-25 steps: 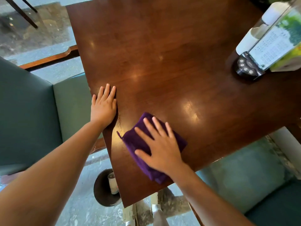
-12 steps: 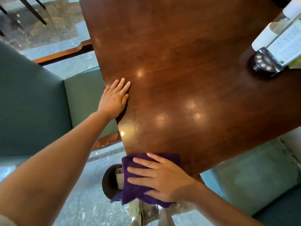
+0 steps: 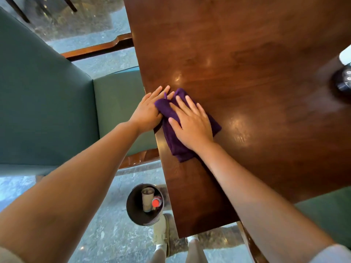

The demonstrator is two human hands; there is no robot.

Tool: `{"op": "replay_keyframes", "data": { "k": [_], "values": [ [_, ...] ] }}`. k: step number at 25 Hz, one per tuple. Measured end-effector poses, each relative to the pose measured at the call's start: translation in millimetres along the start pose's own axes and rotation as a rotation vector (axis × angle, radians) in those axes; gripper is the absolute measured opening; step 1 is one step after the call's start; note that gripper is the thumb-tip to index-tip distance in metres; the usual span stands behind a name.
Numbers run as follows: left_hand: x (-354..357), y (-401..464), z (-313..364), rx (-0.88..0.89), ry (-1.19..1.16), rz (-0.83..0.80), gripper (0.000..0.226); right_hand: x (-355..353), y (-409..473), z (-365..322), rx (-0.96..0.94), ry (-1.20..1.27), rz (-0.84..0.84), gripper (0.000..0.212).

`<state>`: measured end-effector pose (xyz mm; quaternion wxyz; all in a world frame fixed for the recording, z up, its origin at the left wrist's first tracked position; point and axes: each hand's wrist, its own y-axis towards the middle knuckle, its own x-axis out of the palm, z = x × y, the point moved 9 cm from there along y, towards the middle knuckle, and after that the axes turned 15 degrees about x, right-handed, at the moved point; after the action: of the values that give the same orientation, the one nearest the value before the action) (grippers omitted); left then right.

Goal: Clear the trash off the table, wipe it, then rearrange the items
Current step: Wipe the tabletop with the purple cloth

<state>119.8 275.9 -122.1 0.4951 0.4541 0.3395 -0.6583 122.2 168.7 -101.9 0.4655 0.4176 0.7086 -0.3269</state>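
A purple cloth (image 3: pixel 212 126) lies on the dark wooden table (image 3: pixel 247 63) near its left edge. My right hand (image 3: pixel 190 122) presses flat on top of the cloth, fingers spread and pointing to the upper left. My left hand (image 3: pixel 150 109) rests flat on the table edge, touching the cloth's left corner, which overlaps its fingers. A dark round bin (image 3: pixel 145 205) on the floor below the table holds a paper cup (image 3: pixel 147 198) and a red-capped bottle (image 3: pixel 156 202).
A green upholstered bench (image 3: pixel 57 101) runs along the table's left side. A black stand with buttons (image 3: pixel 344 80) and a white item sit at the table's right edge. My shoes (image 3: pixel 161 236) stand on the grey floor by the bin.
My right hand has slid the cloth from the table's near corner back up onto the surface, against my left hand. The view has shifted right and down.
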Motion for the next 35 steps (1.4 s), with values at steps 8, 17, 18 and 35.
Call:
{"op": "replay_keyframes", "data": {
  "k": [8,17,18,35],
  "values": [
    [-1.3,0.2,2.4,0.021,0.086,-0.031,0.048,12.3,-107.6,21.9,-0.501,-0.16,-0.168,0.059],
    [10.1,-14.4,32.2,-0.214,0.107,-0.01,0.051,8.1,-210.3,74.1,-0.481,-0.188,-0.237,0.058],
    [12.7,-20.8,43.7,-0.239,0.071,-0.007,0.051,5.4,-213.1,76.0,-0.464,-0.178,-0.245,0.058],
    [80.3,-140.8,245.0,-0.009,0.032,-0.049,0.055,-28.3,-266.5,118.2,0.033,-0.055,0.156,0.055]
  ]
}}
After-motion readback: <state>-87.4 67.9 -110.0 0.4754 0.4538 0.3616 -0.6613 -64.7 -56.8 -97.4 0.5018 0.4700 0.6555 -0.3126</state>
